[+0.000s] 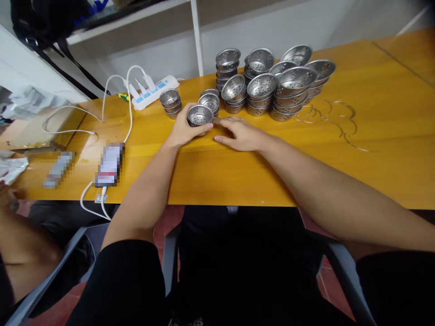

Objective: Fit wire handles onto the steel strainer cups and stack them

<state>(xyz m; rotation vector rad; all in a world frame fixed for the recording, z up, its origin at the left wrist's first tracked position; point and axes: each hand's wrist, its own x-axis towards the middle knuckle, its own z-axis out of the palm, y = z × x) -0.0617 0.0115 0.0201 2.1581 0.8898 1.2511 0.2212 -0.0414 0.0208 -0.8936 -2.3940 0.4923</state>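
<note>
My left hand [182, 129] is wrapped round a small perforated metal strainer cup [200, 116], its mouth facing up. My right hand [238, 133] reaches in from the right with thumb and fingers apart. Its fingertips are close to the cup's right side; whether they touch it I cannot tell. Just behind the held cup stand other cups of the same kind [209, 102], partly hidden by it. A short stack of small strainer cups [171, 100] is to the left of my left hand. Taller stacks of cups [261, 88] rise beyond my right hand, several of them tilted.
Thin curled metal strips [343, 117] lie right of the stacks. A white power strip [156, 93] with cables sits at the back left. A phone [109, 165] on a charging cable and a second blurred device [59, 170] lie left. Another person's arm [27, 244] is at the far left.
</note>
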